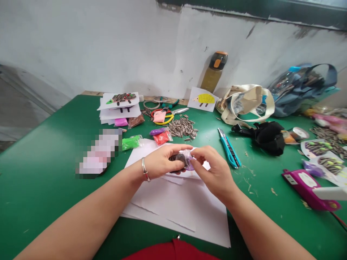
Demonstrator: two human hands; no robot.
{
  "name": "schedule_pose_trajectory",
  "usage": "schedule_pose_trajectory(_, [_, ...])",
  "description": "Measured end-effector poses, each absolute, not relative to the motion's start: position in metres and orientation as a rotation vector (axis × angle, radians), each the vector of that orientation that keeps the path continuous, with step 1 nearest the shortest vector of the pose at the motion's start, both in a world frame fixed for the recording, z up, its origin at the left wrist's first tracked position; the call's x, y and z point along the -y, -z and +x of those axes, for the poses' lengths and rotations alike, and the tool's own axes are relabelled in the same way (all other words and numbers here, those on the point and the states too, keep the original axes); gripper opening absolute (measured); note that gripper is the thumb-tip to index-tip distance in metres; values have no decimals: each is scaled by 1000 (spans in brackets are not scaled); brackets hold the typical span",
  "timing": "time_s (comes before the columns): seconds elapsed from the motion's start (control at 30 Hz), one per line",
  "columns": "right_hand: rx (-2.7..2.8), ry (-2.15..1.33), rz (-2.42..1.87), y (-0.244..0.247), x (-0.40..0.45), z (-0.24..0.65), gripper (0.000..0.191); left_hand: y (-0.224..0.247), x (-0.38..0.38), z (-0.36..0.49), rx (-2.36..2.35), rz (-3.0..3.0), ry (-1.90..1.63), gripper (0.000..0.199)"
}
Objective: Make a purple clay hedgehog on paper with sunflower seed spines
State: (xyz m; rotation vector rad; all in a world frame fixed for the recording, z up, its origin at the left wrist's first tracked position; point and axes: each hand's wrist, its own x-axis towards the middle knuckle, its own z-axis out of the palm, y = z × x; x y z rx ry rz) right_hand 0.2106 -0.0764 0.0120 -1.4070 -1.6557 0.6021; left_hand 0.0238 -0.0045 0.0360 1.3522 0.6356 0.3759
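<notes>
My left hand (pixel 162 162), with a silver bracelet at its wrist, is closed around a small clear plastic packet of dark modelling clay (pixel 176 161). Thumb and fingers of my right hand (pixel 213 168) pinch the wrapper's end, where something purple shows. Both hands are just above a stack of white paper sheets (pixel 179 209). Beyond them lie a red clay packet (pixel 162 138), a purple one (pixel 157 131), a green one (pixel 131 143) and a heap of sunflower seeds (pixel 183 127).
A teal utility knife (pixel 229 148) lies to the right, near a magenta glue gun-like device (pixel 309 187). Scissors (pixel 173 115), a hedgehog drawing (pixel 203 98) and a bottle (pixel 215 72) are at the back. Bags (pixel 249 103) stand back right; seed-covered cards (pixel 116 101) lie back left.
</notes>
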Motion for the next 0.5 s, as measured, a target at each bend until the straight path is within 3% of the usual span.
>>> schedule_pose_trajectory(0.2, [1850, -514, -1363, -15, 79, 211, 22, -36, 5, 23, -651, 1306, -354, 66])
schedule_pose_trajectory(0.5, [1938, -547, -1392, -13, 79, 214, 17, -38, 6, 21, -564, 1290, -339, 58])
